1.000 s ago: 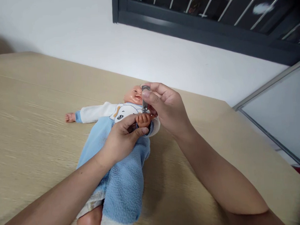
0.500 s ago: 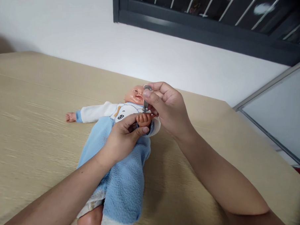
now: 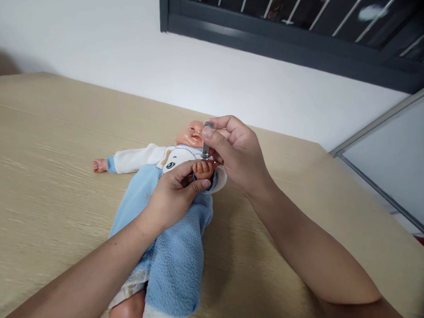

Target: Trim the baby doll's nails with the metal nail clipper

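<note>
A baby doll (image 3: 181,254) in a blue and white fleece outfit lies on its back, its head toward the wall. My left hand (image 3: 174,193) is closed around the wrist of the doll's hand (image 3: 203,169), thumb in front and fingers behind. Between the thumb and fingers of my right hand (image 3: 238,148) is a silver nail clipper (image 3: 206,145), held upright. The clipper's lower end is at the tips of the doll's fingers; I cannot tell whether it touches them. Part of the doll's head is hidden behind my right hand.
The doll rests on a light wooden table (image 3: 53,222). A white wall (image 3: 115,46) rises along its far edge, with a dark-framed window (image 3: 284,48) above. To the right stands a pale panel with a metal frame (image 3: 385,189). The doll's other arm (image 3: 134,160) stretches out to the left.
</note>
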Demonstrator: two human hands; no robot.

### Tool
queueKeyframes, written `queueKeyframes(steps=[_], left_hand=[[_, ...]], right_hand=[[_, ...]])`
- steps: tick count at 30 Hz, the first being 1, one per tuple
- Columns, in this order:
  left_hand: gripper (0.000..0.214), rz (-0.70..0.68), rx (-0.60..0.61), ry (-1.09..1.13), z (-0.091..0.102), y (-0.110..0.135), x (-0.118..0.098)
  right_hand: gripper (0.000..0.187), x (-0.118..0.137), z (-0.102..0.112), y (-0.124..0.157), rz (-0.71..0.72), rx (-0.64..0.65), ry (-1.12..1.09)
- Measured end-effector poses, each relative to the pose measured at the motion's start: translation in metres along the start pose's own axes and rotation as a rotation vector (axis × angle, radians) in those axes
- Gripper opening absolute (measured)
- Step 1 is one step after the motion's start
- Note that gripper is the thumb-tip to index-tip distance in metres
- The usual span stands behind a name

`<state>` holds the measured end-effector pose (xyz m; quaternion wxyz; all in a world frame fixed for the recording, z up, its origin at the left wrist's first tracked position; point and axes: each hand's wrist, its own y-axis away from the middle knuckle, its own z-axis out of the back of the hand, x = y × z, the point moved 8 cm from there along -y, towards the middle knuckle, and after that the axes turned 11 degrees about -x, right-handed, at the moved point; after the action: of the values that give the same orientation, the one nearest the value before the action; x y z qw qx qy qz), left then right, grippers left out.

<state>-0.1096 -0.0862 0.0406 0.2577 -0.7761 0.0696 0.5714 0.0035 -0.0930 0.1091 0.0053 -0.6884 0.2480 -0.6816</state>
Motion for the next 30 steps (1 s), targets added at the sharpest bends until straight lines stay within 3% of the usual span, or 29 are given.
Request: queueKeyframes(steps=[30], left_hand=[[0.010, 0.027, -0.012, -0.001, 0.0025, 0.0002, 0.0032]], right_hand=[[0.037, 0.0030, -0.0013, -0.0002, 0.013, 0.009, 0.006]])
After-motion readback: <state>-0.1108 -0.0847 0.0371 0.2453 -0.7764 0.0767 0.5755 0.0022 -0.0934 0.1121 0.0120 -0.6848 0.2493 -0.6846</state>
